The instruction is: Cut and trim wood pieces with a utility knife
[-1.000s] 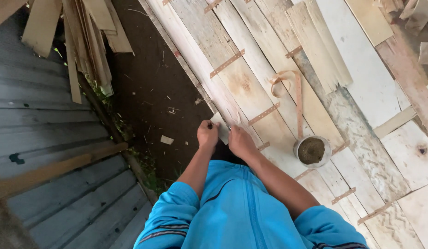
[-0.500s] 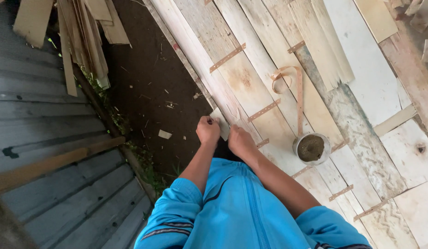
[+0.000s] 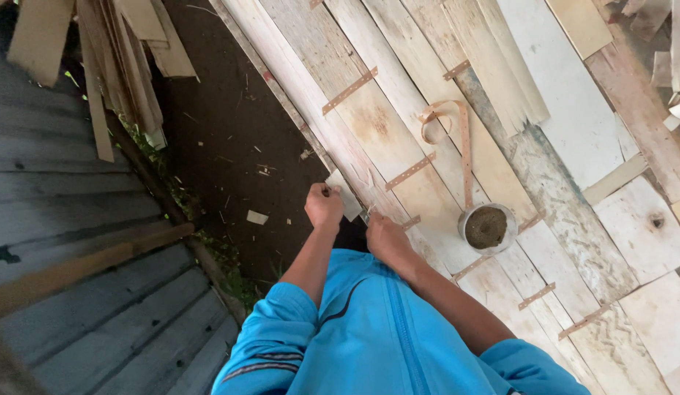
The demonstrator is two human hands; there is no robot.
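At the near edge of the pale wooden boards (image 3: 398, 139), the left hand (image 3: 324, 207) pinches a small, flat, greyish-white scrap (image 3: 345, 194), while the right hand (image 3: 384, 235), apparently clenched, rests just beside it.

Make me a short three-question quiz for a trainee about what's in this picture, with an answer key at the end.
1. True or false: the round tin of dark paste stands on the bare soil.
2. Which hand holds the small pale sheet piece at the edge of the boards? A) left hand B) right hand C) neither
3. Fill in: the pale veneer sheets are joined across their seams by short brown ____ strips.

Key:
1. False; it stands on the veneer sheets, to the right of the hands.
2. A; the left grip closes on it, while the right hand presses down beside it.
3. Tape, as far as the picture shows.
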